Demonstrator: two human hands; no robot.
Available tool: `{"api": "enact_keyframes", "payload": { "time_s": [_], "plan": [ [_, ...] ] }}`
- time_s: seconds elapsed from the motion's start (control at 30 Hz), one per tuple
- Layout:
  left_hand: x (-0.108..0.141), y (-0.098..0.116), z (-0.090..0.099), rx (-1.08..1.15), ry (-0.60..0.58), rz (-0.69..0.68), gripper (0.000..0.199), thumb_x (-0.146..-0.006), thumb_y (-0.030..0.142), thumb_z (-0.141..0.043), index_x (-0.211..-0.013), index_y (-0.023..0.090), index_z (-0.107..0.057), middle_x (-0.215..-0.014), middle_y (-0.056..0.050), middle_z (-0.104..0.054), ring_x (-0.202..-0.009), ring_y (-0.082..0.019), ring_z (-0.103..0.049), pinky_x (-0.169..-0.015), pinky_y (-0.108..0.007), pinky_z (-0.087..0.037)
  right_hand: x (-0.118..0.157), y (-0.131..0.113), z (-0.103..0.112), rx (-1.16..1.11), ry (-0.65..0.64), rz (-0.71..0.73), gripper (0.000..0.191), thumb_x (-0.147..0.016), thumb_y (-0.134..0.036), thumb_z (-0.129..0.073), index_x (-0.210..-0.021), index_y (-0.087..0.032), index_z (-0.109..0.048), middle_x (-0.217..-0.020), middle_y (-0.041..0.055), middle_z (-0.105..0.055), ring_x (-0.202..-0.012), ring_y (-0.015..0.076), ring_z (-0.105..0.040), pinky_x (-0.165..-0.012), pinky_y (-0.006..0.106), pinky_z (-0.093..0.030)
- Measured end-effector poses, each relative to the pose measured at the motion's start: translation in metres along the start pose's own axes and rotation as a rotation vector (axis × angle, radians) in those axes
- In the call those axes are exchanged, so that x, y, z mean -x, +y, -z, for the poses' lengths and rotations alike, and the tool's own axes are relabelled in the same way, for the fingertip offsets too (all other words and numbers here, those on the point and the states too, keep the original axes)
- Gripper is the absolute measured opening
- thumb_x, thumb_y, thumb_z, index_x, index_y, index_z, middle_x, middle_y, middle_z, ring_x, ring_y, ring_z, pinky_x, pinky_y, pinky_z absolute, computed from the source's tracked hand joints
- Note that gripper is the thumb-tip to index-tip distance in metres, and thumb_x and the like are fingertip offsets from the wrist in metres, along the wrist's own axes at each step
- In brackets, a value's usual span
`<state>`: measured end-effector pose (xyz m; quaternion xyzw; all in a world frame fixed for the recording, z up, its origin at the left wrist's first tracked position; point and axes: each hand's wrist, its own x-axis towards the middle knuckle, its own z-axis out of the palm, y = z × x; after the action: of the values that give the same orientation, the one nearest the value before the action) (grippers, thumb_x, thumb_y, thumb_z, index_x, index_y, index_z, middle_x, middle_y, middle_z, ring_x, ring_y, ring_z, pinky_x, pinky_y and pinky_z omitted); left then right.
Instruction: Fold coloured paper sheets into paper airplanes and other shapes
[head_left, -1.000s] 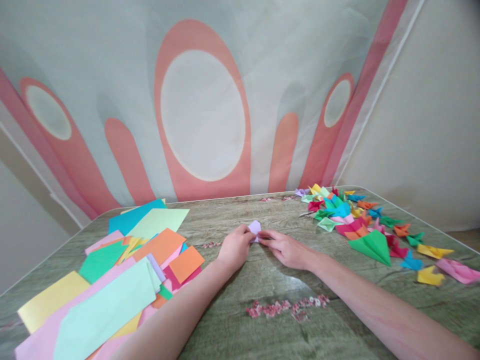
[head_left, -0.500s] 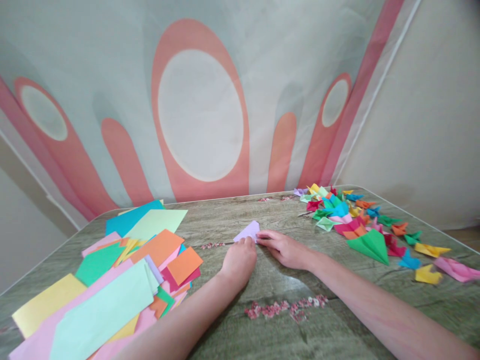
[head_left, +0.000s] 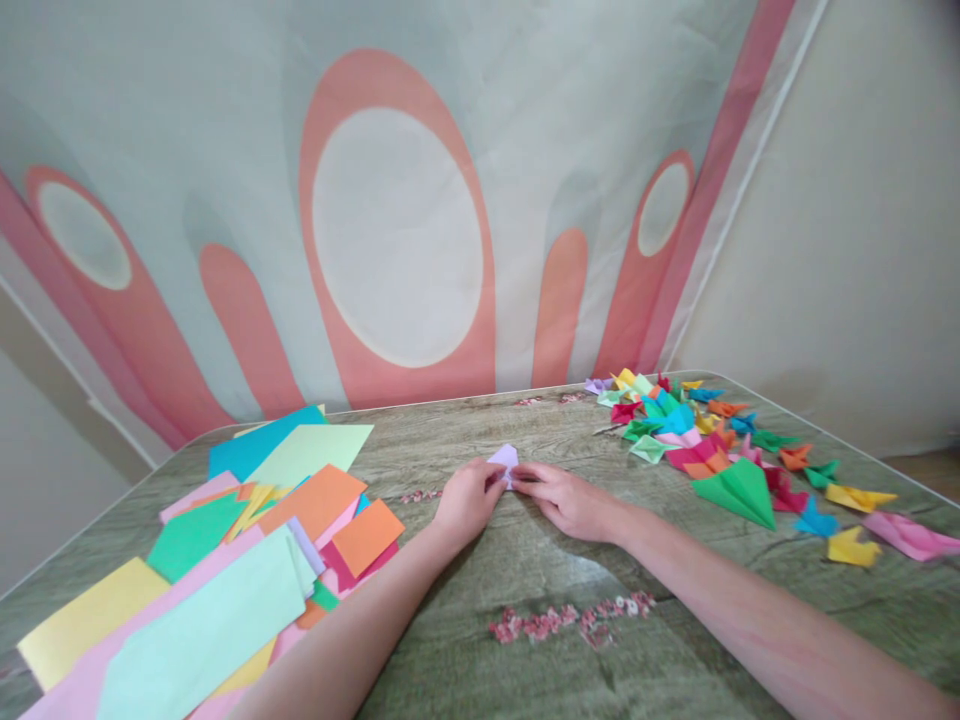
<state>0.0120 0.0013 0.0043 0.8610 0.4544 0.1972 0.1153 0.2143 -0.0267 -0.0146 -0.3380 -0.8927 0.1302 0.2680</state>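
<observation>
A small piece of folded lilac paper [head_left: 505, 456] lies on the table between my two hands, its far end showing above the fingers. My left hand [head_left: 468, 502] is closed on its left side, with the thumb and fingertips together at the edge. From the right, my right hand [head_left: 562, 498] pinches the paper's near right side with its fingertips. Part of the paper is hidden under the fingers, so its full shape does not show.
Sheets of coloured paper, with a pale green sheet [head_left: 210, 620] on top, are heaped at the left. Many folded paper figures, among them a green paper plane [head_left: 739, 490], cover the right side of the wood-patterned table [head_left: 450, 645]. A printed backdrop [head_left: 397, 230] stands behind.
My left hand has shifted left and turned, its thumb now against the paper. Less of the lilac paper's left side shows. My right hand has stayed nearly in place.
</observation>
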Motion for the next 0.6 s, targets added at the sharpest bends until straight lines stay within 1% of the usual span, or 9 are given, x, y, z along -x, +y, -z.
{"api": "enact_keyframes", "payload": {
  "time_s": [0.1,0.2,0.47,0.6],
  "plan": [
    [-0.005,-0.005,-0.008,0.108,0.020,0.068,0.024,-0.082,0.023,-0.051,-0.103,0.020,-0.063,-0.086,-0.002,-0.065,-0.079,-0.015,-0.058,-0.074,-0.025,-0.044,0.000,0.000,0.000,-0.015,0.001,-0.003,0.046,-0.085,-0.009,-0.041,-0.129,-0.022,-0.046,-0.133,0.0097,-0.045,-0.121,0.0204,-0.044,-0.102,0.040,-0.038],
    [-0.008,-0.006,-0.013,0.144,0.033,0.108,0.026,-0.082,0.023,-0.051,-0.105,0.020,-0.063,-0.087,-0.002,-0.066,-0.078,-0.015,-0.059,-0.074,-0.024,-0.044,0.000,-0.001,0.001,-0.018,-0.006,-0.012,0.046,-0.084,-0.007,-0.041,-0.128,-0.021,-0.048,-0.133,0.0095,-0.045,-0.121,0.0199,-0.043,-0.102,0.038,-0.037],
    [-0.009,-0.003,-0.015,0.105,0.032,0.196,0.032,-0.081,0.023,-0.050,-0.111,0.020,-0.058,-0.088,-0.002,-0.067,-0.080,-0.015,-0.061,-0.072,-0.024,-0.044,-0.001,0.000,0.001,-0.032,-0.017,-0.014,0.045,-0.084,-0.007,-0.041,-0.126,-0.022,-0.049,-0.132,0.0090,-0.045,-0.120,0.0197,-0.045,-0.101,0.038,-0.038],
    [-0.010,0.000,-0.013,0.061,0.017,0.225,0.032,-0.081,0.024,-0.049,-0.112,0.020,-0.058,-0.096,-0.004,-0.067,-0.084,-0.017,-0.061,-0.072,-0.024,-0.044,-0.001,0.001,0.002,-0.041,-0.014,0.000,0.045,-0.085,-0.008,-0.042,-0.126,-0.023,-0.049,-0.132,0.0089,-0.045,-0.120,0.0203,-0.045,-0.101,0.039,-0.038]
  ]
}}
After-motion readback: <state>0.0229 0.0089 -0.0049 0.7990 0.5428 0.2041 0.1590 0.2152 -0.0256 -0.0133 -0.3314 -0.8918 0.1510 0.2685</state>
